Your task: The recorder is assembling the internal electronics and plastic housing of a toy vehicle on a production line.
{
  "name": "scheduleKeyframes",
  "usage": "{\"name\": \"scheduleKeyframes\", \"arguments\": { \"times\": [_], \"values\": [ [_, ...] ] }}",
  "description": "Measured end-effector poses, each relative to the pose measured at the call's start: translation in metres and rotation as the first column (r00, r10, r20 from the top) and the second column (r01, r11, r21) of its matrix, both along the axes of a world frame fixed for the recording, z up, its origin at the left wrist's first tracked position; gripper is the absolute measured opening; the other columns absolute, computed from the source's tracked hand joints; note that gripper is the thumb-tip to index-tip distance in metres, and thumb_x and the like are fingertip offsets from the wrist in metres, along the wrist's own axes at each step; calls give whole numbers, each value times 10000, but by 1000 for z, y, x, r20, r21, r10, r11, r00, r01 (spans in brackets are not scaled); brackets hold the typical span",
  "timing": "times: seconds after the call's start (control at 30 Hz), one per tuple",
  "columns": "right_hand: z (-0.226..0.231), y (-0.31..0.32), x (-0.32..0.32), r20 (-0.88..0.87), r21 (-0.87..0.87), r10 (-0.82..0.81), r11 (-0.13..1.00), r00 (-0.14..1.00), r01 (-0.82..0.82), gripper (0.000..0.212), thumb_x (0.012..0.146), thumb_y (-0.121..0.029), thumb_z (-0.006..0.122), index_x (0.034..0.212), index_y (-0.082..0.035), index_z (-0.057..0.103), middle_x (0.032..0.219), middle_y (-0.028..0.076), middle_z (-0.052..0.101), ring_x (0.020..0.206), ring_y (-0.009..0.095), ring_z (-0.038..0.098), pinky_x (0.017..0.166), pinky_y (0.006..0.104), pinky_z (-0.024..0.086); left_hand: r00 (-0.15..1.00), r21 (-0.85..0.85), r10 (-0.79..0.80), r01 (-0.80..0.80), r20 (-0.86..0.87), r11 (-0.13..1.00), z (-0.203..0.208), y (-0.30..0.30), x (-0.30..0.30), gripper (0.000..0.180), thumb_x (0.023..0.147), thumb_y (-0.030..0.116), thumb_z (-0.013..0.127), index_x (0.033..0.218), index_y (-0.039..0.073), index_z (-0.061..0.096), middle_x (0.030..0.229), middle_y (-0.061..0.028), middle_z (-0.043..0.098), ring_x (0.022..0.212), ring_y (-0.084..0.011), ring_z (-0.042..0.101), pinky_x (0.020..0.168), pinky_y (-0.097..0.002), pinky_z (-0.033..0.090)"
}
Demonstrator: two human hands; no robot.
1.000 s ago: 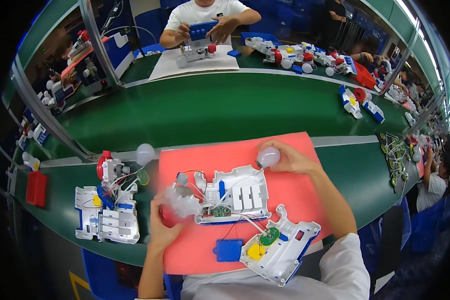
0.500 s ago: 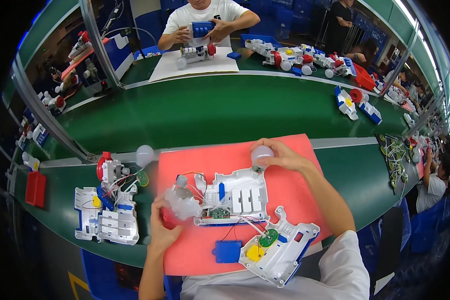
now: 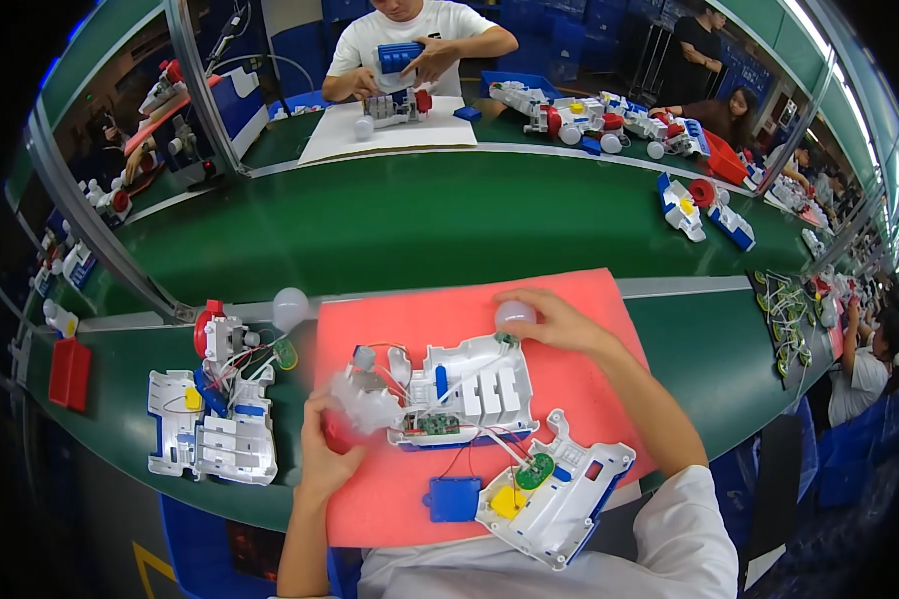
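Note:
A white plastic toy shell half (image 3: pixel 489 384) lies open on the pink foam mat, with wires and a green circuit board (image 3: pixel 435 425) inside it. My right hand (image 3: pixel 561 321) grips a round white dome (image 3: pixel 514 312) at the shell's far right corner. At the shell's left end my left hand (image 3: pixel 327 449) is closed around a red part (image 3: pixel 345 427) with a cloudy, translucent piece (image 3: pixel 365 399) on it; some fingers are hidden. Wires link the shell to a second white shell half (image 3: pixel 564 509) nearer me. Beside that half is a blue square cover (image 3: pixel 455 499).
Another opened toy (image 3: pixel 235 447) sits left of the pink foam mat (image 3: pixel 390 317), near a red bin (image 3: pixel 70 374). Beyond runs a green conveyor belt (image 3: pixel 400 210) carrying toy parts (image 3: pixel 682 207). Across it a co-worker's hands hold a blue part (image 3: pixel 400 57). Wired boards (image 3: pixel 784 329) lie at right.
My right hand has moved slightly left with the white dome. My left hand stays almost still. Parts on the belt have shifted a little left. The co-worker's one hand has lowered to the toy.

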State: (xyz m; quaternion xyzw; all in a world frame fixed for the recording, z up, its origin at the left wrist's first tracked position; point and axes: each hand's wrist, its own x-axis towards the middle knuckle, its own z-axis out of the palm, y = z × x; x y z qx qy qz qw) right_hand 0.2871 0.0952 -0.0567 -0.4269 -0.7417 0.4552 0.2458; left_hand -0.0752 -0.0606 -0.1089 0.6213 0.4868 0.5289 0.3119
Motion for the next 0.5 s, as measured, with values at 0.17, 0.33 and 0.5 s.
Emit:
{"name": "scheduleKeyframes", "arguments": {
  "times": [0.17,0.33,0.5],
  "values": [
    [13,-12,-4,168,418,-72,908,983,-4,388,853,-231,741,1203,-80,672,1250,117,631,1191,266,558,1063,410,405,998,6,-9,9,-61,1000,-3,2,-4,582,618,-80,727,1101,66,437,1381,-174,451,1258,-262,484,1053,-370,390],
    [54,-28,-24,493,436,292,732,820,-523,173,849,-209,714,959,-83,757,1033,52,706,1048,226,601,988,423,409,999,-15,28,-29,-20,999,-3,-1,-1,656,617,2,755,1213,25,482,1305,-170,527,1243,-288,503,1064,-386,382],
    [53,-17,-32,576,317,327,755,749,-574,140,849,-188,698,902,-72,756,906,46,708,944,221,611,933,395,425,1000,36,-7,7,2,999,-5,2,-2,626,614,1,742,1199,16,521,1299,-168,553,1241,-304,516,1090,-407,360]
  ]
}}
